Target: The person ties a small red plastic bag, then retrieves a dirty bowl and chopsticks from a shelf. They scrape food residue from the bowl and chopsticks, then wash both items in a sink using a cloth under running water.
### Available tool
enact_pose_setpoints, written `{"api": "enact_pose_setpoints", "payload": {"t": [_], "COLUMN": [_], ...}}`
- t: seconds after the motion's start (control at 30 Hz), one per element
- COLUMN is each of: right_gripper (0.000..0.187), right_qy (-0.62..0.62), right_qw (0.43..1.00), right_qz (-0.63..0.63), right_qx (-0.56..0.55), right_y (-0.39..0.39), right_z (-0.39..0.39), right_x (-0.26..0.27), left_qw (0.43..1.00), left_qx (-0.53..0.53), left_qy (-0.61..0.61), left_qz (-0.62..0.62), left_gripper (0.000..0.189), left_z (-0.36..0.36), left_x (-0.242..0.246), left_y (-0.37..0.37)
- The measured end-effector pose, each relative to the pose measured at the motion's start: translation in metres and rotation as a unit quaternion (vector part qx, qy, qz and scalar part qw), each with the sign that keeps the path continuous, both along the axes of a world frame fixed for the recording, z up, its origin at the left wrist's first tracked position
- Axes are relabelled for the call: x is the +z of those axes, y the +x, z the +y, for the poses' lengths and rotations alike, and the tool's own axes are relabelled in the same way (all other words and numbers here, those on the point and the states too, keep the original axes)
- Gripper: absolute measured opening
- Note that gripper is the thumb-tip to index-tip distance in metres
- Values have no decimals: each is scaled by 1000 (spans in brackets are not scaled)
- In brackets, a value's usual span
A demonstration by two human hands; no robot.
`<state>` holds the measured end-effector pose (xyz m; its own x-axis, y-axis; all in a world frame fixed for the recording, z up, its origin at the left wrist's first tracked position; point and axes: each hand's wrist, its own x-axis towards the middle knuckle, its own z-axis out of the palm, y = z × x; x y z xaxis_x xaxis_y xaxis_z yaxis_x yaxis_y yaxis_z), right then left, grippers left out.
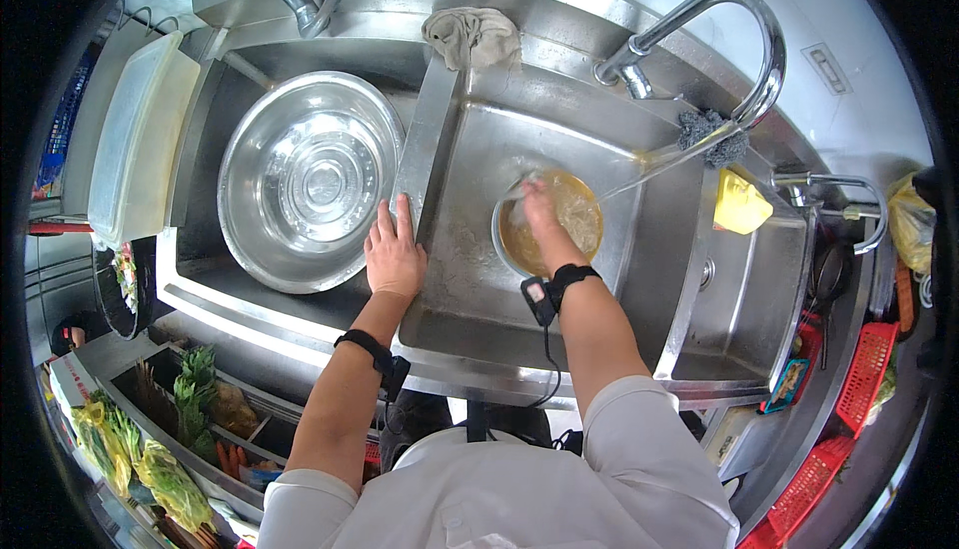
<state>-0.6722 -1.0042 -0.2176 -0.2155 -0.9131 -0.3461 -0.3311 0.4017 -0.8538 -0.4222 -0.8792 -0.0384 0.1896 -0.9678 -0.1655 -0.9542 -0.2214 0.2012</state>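
My left hand (393, 257) rests flat on the steel divider (434, 129) between two sinks, next to a large stainless steel basin (255, 249). It holds nothing. In the middle sink (517, 129), my right hand (541, 208) reaches into a round pot (497, 238) whose inside looks yellowish brown. Something whitish and blurred shows beside the fingers; whether it is gripped or just splashing water is unclear. A stream of water runs from the tall chrome faucet (772, 47) into the pot, and the water in it is churning.
A grey rag (472, 33) drapes over the divider's far end. A dark scouring pad (712, 137) and a yellow object (740, 203) sit on the right ledge. Another faucet (303, 6) stands at upper left, near a pale plastic tub (142, 137). Vegetables (195, 384) lie at lower left, red baskets (865, 377) at right.
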Motion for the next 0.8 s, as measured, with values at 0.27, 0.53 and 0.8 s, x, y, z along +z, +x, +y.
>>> {"api": "enact_pose_setpoints", "payload": {"t": [0.27,0.53,0.8], "right_gripper": [31,40,22], "right_qy": [68,88,-56], "right_qw": [933,911,979], "right_qz": [240,200,-95], "right_qx": [260,350,-171], "right_y": [-27,-102,-337], "right_z": [88,111,25], "right_x": [37,131,188], "left_qw": [1000,1000,988], "left_qx": [0,-3,-28], "left_qy": [-2,-16,47], "left_qz": [-1,3,-144], "left_gripper": [94,95,95], "left_z": [0,4,2], "left_x": [8,-1,9], "left_y": [-4,-4,-31]}}
